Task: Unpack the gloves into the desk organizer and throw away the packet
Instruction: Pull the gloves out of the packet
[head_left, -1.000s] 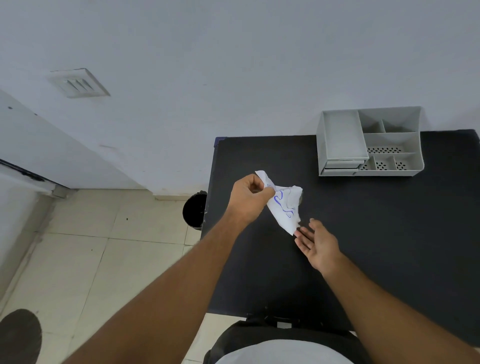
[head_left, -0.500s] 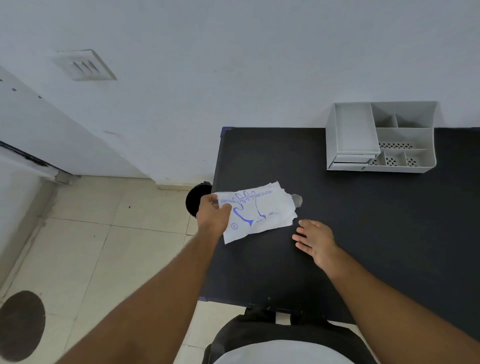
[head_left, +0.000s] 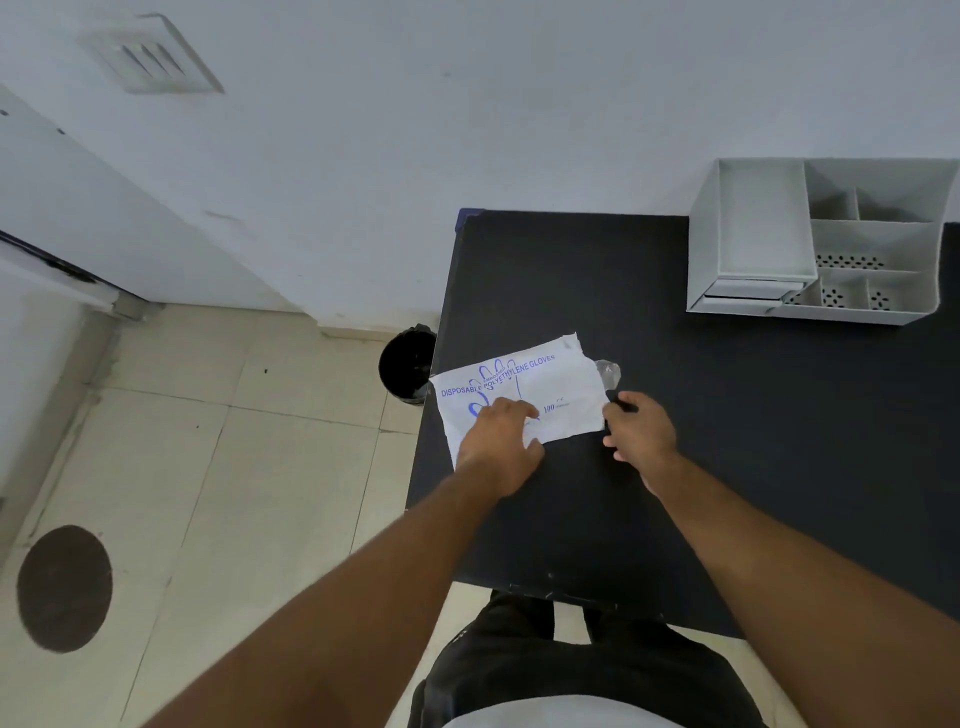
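Note:
The white glove packet (head_left: 524, 387), printed in blue, lies flat on the black table (head_left: 727, 415) near its left edge. A bit of clear plastic glove (head_left: 608, 371) pokes out of the packet's right end. My left hand (head_left: 501, 447) rests on the packet's near part and holds it down. My right hand (head_left: 641, 431) is at the packet's right edge with fingers loosely curled, thumb tip touching it; whether it grips is unclear. The grey desk organizer (head_left: 815, 312) stands at the table's far right against the wall, its compartments holding nothing.
A black bin (head_left: 405, 366) with a dark liner stands on the tiled floor just left of the table's edge, level with the packet. A white wall runs behind the table. A dark round floor mark (head_left: 65, 587) lies at the lower left.
The packet, held crumpled above the table a second ago, was spread out and now lies flat on the table. My left hand shifted onto it; my right hand moved up to its right edge.

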